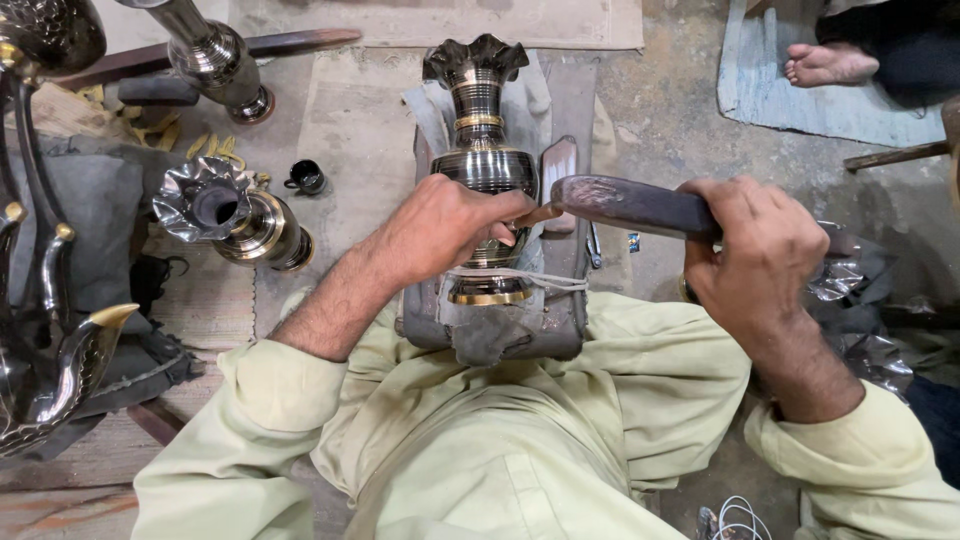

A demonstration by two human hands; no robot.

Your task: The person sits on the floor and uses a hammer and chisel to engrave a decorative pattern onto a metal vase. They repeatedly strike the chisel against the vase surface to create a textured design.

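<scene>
Hands work a dark metal vase at centre frame

Vase [484, 150] of dark metal with brass bands lies at the centre of the frame on a grey padded rest [560, 120], its long axis running straight up and down the picture. Its fluted mouth points to the top edge; its brass-ringed foot points down toward the person's lap, where a pale cord [545, 281] crosses just above the foot. The left hand [440, 225] is closed over the vase's belly, fingers curled around the right side. The right hand [765, 250] is clenched around the handle of a dark hammer-like tool [630, 205], which lies nearly level across the frame, its blunt end pointing left and meeting the left hand's fingertips beside the vase. Both arms wear pale green sleeves [270, 400].

At the left, a second vase [235, 210] lies tilted with its fluted mouth turned left, a small black cup [306, 177] just beside it. A third metal piece [215, 60] lies in the upper left. A bare foot [830, 63] of another person rests on a mat in the upper right.
</scene>
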